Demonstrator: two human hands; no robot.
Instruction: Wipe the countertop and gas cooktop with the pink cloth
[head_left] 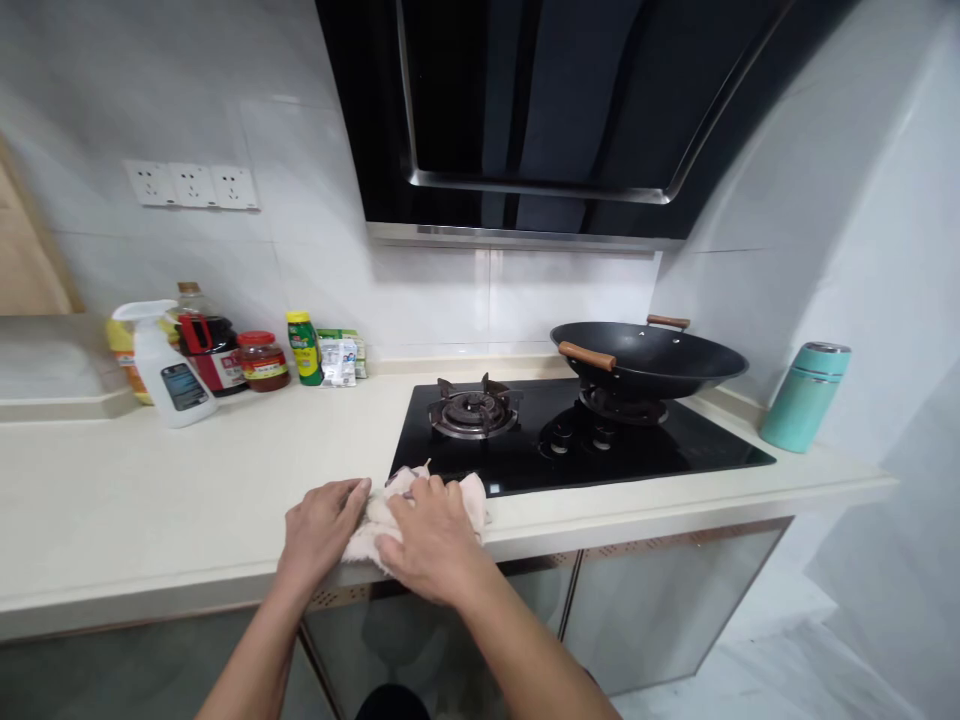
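Hands [379,535] on cloth [420,500], wok [649,358] beyond

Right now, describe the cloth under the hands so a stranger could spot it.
Start at the black glass gas hob set in the cream countertop. At its front left corner lies a crumpled off-white cloth, pressed under the left hand and right hand. It is the only soft, rumpled thing there; everything else is rigid.

2 hands [375,535] on cloth [420,500], counter [150,490], wok [649,358]
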